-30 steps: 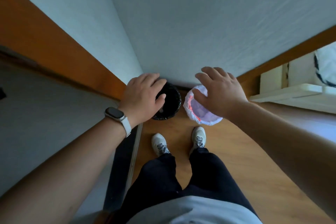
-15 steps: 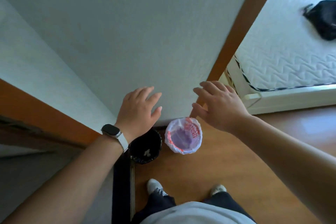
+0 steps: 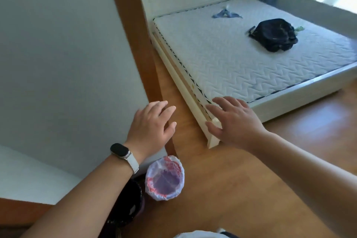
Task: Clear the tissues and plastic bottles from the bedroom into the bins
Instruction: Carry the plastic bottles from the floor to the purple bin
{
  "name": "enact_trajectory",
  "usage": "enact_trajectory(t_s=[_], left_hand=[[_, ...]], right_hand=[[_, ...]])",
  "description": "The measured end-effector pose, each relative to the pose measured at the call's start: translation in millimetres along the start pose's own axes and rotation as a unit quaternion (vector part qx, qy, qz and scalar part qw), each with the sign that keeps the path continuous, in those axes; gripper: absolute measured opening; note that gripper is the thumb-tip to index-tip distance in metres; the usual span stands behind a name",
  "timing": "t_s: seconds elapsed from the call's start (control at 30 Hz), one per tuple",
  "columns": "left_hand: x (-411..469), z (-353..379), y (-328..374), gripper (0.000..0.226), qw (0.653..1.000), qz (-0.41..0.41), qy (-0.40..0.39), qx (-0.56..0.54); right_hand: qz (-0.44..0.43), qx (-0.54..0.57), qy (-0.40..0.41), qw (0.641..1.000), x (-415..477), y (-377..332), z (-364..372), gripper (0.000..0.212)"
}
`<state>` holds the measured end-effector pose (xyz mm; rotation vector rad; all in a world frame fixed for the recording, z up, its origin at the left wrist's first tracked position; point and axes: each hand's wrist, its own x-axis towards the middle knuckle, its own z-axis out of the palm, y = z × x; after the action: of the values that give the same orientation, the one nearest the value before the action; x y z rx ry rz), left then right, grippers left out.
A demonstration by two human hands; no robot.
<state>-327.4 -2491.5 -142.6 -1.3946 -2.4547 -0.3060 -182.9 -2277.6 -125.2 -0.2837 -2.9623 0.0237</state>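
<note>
The left hand (image 3: 152,127) and right hand (image 3: 233,123) hover empty, each grip wide. A lined bin (image 3: 165,177) and black bin (image 3: 133,201) stand beneath.

Both bare forearms stretch forward with palms down. The left hand (image 3: 150,127) has its arm entering from 7 o'clock; its fingers (image 3: 166,111) are straight, close together and point toward 1 o'clock. The right hand (image 3: 235,123) has its arm entering from 4 o'clock; its fingers (image 3: 228,102) are relaxed, slightly spread and point toward 10 o'clock. Both hands are empty.
</note>
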Motion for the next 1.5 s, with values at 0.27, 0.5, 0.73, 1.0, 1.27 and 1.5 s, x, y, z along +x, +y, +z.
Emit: enact_trajectory(t_s=[0.27, 0.5, 0.73, 1.0, 1.27, 1.5], left_hand=[[95, 23, 101, 0.042, 0.992, 0.112, -0.011, -0.055], [166, 41, 158, 0.039, 0.982, 0.179, -0.004, -0.063], [256, 96, 194, 0.042, 0.959, 0.265, 0.010, -0.104], [392, 161, 235, 0.043, 0.918, 0.356, 0.010, -0.175], [500, 201, 282, 0.045, 0.871, 0.451, -0.020, -0.195], [550, 220, 353, 0.043, 0.829, 0.506, -0.014, -0.239]], right_hand=[[0.082, 0.002, 0.054, 0.995, -54, 117, -19, 0.048], [0.159, -0.011, 0.055, 0.986, -76, 185, -28, 0.050], [0.251, -0.031, 0.055, 0.966, -73, 247, -25, 0.054], [0.362, -0.107, 0.066, 0.924, -37, 330, -27, 0.049], [0.457, -0.131, 0.092, 0.875, -11, 383, -23, 0.048], [0.521, -0.120, 0.094, 0.840, -33, 434, -28, 0.049]])
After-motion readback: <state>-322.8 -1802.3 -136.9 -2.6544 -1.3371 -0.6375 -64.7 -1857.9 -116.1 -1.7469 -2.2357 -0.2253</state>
